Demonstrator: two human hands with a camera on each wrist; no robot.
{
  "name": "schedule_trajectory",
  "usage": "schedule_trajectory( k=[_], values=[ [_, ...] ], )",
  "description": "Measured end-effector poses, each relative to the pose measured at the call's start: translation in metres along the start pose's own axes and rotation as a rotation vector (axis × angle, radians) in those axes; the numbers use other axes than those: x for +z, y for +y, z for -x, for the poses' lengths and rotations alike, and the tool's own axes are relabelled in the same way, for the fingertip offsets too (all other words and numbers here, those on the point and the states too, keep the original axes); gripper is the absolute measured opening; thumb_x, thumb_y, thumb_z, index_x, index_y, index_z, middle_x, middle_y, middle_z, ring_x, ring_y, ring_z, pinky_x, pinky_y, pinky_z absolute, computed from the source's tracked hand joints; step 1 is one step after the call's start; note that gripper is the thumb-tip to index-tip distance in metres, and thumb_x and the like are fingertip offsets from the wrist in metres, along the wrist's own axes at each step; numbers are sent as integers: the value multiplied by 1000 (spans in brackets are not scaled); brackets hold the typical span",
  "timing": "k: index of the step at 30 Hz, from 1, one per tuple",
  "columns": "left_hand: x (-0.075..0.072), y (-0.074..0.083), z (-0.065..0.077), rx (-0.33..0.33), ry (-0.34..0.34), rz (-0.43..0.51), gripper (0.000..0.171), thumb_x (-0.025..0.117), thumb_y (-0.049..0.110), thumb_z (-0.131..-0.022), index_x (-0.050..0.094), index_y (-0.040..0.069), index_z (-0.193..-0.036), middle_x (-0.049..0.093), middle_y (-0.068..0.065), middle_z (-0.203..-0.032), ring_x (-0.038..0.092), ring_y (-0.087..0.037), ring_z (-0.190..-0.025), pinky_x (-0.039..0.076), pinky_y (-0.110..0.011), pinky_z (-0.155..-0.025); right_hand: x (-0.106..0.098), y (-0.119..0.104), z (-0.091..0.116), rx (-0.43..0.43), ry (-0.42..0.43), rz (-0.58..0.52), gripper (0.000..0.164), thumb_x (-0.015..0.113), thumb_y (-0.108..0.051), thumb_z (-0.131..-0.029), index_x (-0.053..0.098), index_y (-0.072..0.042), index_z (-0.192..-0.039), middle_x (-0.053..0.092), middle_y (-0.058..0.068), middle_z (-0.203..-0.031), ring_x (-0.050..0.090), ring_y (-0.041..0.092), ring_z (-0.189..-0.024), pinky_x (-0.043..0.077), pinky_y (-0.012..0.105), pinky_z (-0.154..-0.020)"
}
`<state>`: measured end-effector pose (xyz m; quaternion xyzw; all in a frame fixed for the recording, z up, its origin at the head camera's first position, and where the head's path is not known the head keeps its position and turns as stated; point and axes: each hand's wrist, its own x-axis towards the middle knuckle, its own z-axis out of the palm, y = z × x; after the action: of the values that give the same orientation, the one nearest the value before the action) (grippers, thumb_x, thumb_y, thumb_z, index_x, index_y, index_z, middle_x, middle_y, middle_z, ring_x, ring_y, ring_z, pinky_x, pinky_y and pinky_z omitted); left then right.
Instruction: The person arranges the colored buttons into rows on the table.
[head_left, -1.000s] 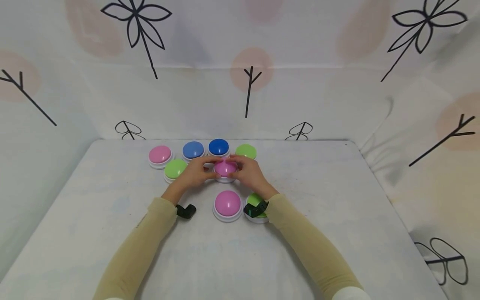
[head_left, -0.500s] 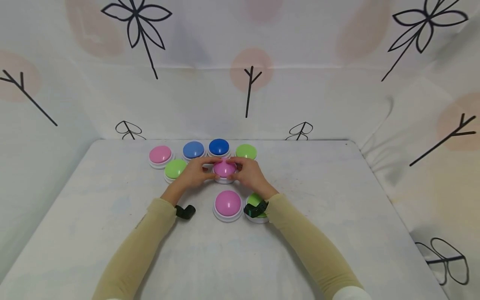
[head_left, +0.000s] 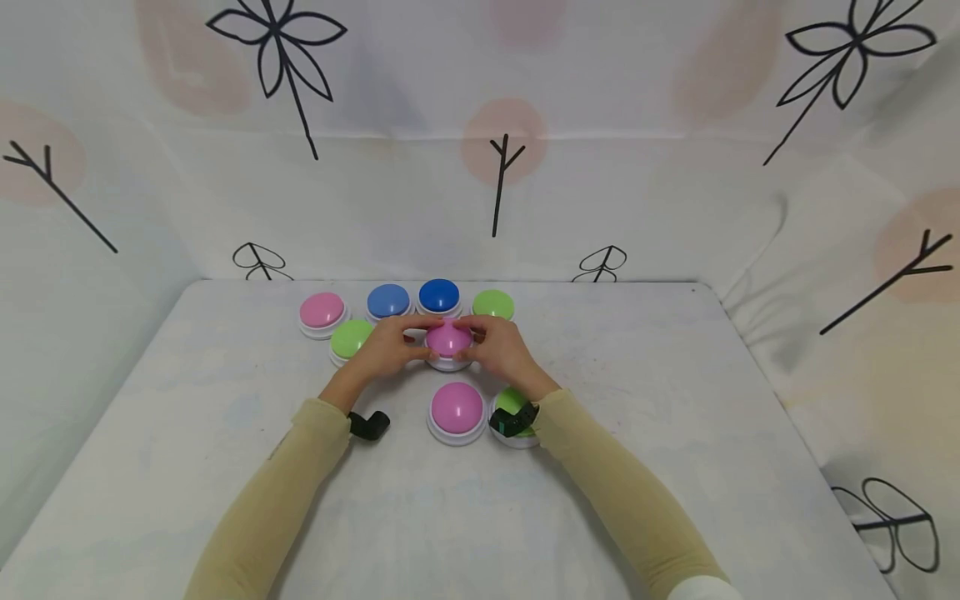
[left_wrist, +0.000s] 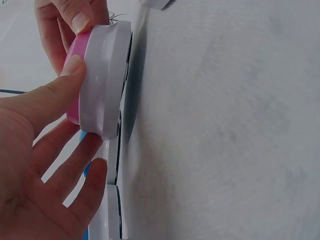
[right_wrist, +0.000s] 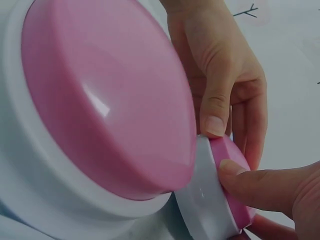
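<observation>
Pink middle button [head_left: 448,342], pinched by the left hand [head_left: 387,345] and right hand [head_left: 499,345], wants an even, level grip, clear of the far dark-blue button [head_left: 438,295].

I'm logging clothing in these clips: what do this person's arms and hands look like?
The left hand and right hand are bare. The left sleeve and right sleeve are long and khaki, with white fabric beyond the right one. A small black device sits by each wrist, the right device bearing a greenish mark.
</observation>
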<state>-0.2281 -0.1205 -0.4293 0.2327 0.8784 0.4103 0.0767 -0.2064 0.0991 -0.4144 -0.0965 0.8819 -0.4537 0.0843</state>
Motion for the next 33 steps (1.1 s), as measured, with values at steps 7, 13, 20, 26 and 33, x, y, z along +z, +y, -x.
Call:
schedule_trajectory(
  k=[7,13,20,26,33],
  values=[
    [-2,4,3,5,3,3,53,80,14,-86,63,16,-136,64,-6,-132,56,-25,-123,50,-44,-99,-4,-3,5,-23,-14,7,52,80,-6,-83,66,-13,-132,60,8,-137,57,28,-125,48,36,-102],
    [-4,9,6,24,16,26,52,80,15,-86,64,16,-135,64,-4,-132,57,-25,-122,51,-44,-97,-9,-5,10,-60,-10,-3,52,78,-4,-83,66,-12,-132,60,7,-136,57,28,-125,47,37,-102],
    [-4,17,8,42,18,35,53,80,19,-85,64,17,-135,64,-2,-133,57,-28,-123,52,-44,-96,-17,-6,18,-73,-9,-26,51,77,-5,-84,65,-12,-133,59,7,-138,56,28,-126,47,37,-103],
    [1,21,6,62,1,42,53,80,22,-86,63,22,-136,64,1,-131,57,-20,-122,52,-42,-95,-24,-4,27,-87,-7,-30,49,76,-5,-86,65,-11,-133,58,7,-138,55,27,-127,46,38,-103],
    [10,27,5,93,-9,48,54,82,24,-85,64,22,-135,65,2,-130,58,-16,-121,52,-40,-95,-30,3,37,-81,-12,-13,48,75,-9,-88,64,-13,-134,57,6,-139,53,27,-128,48,40,-102]
  ],
)
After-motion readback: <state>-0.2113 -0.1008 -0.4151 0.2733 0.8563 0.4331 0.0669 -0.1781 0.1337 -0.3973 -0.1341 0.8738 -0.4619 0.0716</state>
